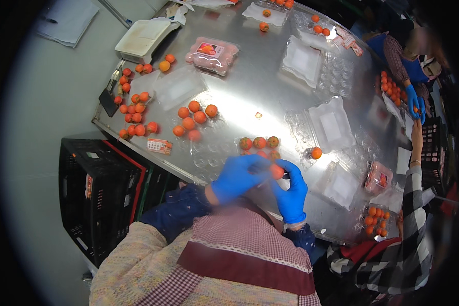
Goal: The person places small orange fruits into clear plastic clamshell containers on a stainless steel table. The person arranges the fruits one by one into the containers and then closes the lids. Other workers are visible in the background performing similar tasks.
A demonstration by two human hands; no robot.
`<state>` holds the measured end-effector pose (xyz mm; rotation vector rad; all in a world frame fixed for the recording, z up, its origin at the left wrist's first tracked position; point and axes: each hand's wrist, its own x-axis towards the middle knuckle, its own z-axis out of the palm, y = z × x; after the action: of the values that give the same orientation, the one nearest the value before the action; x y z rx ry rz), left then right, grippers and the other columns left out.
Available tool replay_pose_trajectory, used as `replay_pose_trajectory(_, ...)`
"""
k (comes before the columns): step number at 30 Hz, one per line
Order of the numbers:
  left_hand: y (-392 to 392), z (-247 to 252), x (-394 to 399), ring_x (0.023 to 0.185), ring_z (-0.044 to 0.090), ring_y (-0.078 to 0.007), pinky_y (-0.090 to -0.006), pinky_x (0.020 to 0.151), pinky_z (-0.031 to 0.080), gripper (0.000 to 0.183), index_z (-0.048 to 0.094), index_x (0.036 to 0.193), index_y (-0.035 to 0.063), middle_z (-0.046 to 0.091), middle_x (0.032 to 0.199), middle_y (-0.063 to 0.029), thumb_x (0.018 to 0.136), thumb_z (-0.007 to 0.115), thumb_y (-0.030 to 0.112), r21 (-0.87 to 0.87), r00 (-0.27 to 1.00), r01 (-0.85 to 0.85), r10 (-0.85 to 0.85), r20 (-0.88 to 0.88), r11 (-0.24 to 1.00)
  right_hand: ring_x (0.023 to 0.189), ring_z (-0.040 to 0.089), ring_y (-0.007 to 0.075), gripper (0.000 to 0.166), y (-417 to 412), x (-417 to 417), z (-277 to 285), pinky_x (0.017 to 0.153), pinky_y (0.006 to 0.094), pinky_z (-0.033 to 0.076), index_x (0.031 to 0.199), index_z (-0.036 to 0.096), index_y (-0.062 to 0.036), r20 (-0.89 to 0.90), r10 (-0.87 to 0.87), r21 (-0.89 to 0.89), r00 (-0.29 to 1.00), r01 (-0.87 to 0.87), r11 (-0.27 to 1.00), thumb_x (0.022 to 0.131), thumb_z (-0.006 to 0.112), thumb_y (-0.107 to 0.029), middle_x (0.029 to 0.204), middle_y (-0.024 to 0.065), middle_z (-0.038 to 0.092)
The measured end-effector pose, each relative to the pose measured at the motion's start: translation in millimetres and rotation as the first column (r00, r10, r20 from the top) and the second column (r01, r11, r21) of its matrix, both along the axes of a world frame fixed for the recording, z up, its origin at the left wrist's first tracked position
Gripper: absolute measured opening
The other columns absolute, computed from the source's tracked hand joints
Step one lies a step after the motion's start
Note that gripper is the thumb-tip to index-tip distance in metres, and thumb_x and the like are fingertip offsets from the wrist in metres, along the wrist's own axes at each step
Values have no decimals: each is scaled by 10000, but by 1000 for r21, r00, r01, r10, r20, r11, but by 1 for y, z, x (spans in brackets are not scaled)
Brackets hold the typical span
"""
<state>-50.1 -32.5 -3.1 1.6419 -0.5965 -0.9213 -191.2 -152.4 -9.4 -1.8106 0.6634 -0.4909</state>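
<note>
My right hand [291,193], in a blue glove, grips a small orange-red fruit [277,171], most likely a persimmon. My left hand [239,178], gloved too and blurred, is beside that fruit; whether its fingers hold anything cannot be told. Just beyond both hands lies a clear plastic tray with cups, with orange fruits [259,142] in it, partly hidden by the hands. To its left is another clear cupped tray [208,157] with loose fruits [188,123] at its far side. A small printed card [159,146] rests near the table edge.
More fruits [139,108] lie at the left of the metal table [248,91]. A closed clamshell pack [213,54] sits farther back, white foam liners [332,124] to the right. Black crates [99,191] stand at the lower left. Co-workers' arms [412,191] reach in at the right.
</note>
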Motion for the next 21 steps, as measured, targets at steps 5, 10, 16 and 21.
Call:
replay_pose_trajectory(5,3,3,-4,708,698,-127,-271,662,560,185,758,1031,67,734,813,-92,867,726,145,1,993,-42,41,108,999,1062,651,192,476,4,-1,-6,926,322,527,1260,619,-36,-6,-19,177,1000,20,984,805,761,-30,1204,105,672)
replay_pose_trajectory(10,2,1,-6,673,641,-70,-262,638,526,147,737,1029,87,682,710,-25,912,681,154,-53,982,-65,73,176,996,1084,642,188,478,6,-3,-7,954,324,525,1276,605,-5,89,-74,497,993,20,868,822,753,-12,1216,100,657)
replay_pose_trajectory(16,2,-3,-6,768,728,-169,-283,696,579,221,756,1034,79,752,888,-99,830,776,161,-127,985,-16,38,169,992,1082,641,186,474,4,-5,-3,953,327,525,1276,608,-8,54,-55,391,997,29,920,825,752,-11,1210,101,659)
replay_pose_trajectory(21,3,-3,-6,752,719,-163,-299,685,572,225,753,1041,74,751,872,-98,839,772,170,-92,955,8,19,295,996,1072,646,191,461,9,-6,1,950,325,527,1266,618,-5,3,-59,320,998,55,946,825,751,-11,1196,104,667)
